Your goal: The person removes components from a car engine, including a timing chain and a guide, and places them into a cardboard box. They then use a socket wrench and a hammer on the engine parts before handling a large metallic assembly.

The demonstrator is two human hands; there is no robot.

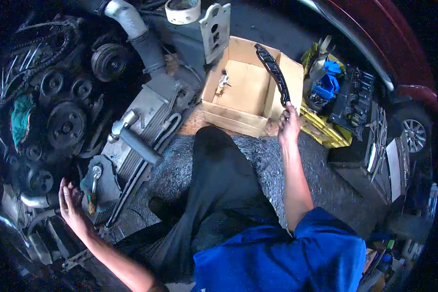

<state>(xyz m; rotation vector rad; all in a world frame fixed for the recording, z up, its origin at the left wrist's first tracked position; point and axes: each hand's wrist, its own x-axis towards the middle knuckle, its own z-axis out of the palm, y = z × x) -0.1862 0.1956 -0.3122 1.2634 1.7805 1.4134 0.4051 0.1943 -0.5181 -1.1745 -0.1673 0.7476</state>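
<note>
Viewed from head height through a wide fisheye lens, facing steeply down over the legs (pixel 224 185) toward left hand (pixel 73 204) and right hand (pixel 289 124), close below.

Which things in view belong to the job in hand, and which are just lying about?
Probably in the job:
curved black part, held in the right hand
box, nearest that part
ratchet, beside the empty left hand

Seemingly lying about:
hammer
white roll
yellow crate
</note>
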